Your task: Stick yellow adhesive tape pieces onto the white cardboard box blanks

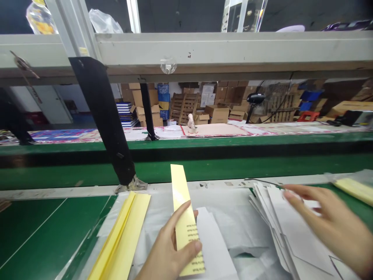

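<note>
My left hand (175,243) is closed round a long yellow paper strip (182,210), its thumb across the front. Several lines of dark print run along the strip's lower part, and its top end points away from me. Beneath it, a white sheet (215,245) shows partly. At the right, my right hand (329,221) hangs over a fanned stack of white folded papers (291,233). Thumb and forefinger come together at the stack's far end; blur hides what, if anything, is between them. More yellow strips (131,229) lie left of my left hand.
Thin translucent plastic sheeting (241,210) covers part of the green worktop (35,229). A plastic-wrapped yellow bundle (355,190) lies far right. Ahead stands a black-wrapped post (101,120) beneath a white overhead shelf (204,50). Cardboard boxes (218,114) are in the background.
</note>
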Tool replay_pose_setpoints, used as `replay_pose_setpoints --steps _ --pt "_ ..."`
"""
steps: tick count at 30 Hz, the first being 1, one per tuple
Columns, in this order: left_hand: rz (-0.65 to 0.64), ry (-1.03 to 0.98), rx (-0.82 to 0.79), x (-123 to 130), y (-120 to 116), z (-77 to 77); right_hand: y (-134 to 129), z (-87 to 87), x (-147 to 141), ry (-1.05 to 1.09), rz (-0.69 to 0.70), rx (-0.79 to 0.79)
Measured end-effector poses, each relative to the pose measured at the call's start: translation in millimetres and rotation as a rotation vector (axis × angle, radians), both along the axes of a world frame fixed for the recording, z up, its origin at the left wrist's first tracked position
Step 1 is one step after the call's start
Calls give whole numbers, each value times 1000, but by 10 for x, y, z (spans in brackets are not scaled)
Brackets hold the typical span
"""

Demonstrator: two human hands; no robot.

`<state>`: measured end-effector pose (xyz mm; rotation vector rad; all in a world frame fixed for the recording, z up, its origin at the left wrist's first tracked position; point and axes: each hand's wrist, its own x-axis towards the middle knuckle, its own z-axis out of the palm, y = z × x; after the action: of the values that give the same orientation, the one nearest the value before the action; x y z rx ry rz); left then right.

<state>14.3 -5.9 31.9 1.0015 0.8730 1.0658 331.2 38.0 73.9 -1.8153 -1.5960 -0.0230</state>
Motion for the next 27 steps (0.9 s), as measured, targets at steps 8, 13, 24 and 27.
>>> replay_pose_setpoints --steps 8,13,24,27 --pt "42 180 142 32 17 -41 -211 -23 -1579 301 643 -379" --pt "97 292 163 57 6 -40 -216 -185 -1547 436 649 -437" --pt "168 474 127 86 52 -126 -160 -242 -1507 529 649 -364" --pt "178 498 76 71 77 -185 -33 -382 -1392 465 542 -338"
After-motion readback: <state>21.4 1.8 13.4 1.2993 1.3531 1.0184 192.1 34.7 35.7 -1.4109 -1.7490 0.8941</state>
